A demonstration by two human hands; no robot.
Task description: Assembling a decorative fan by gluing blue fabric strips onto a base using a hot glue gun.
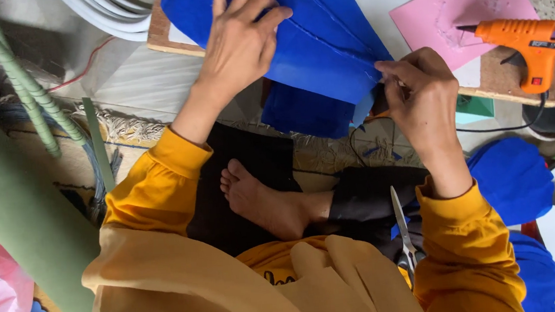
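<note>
Fingers, left: left hand point(240, 41) lies palm-down with fingers spread flat on the blue foam sheet point(321, 35), pressing it against the wooden board point(164, 37).
Fingers, right: right hand point(420, 97) has thumb and fingertips pinched narrow on the sheet's lower right edge, near a folded corner.
Sheet: it spreads from the top of the view down towards the person's lap, partly on the board, its lower part hanging over the floor.
Lap: scissors point(403, 232) rest on the dark trousers by the right sleeve; a bare foot point(261, 199) is tucked across.
Right side: orange glue gun point(530, 44) lies on a pink sheet point(469, 9), just beyond the right hand; more blue foam pieces point(517, 178) are piled beside the right arm.
Left side: green roll point(22, 232) and green wrapped stems point(14, 70) lie well apart from the hands.
</note>
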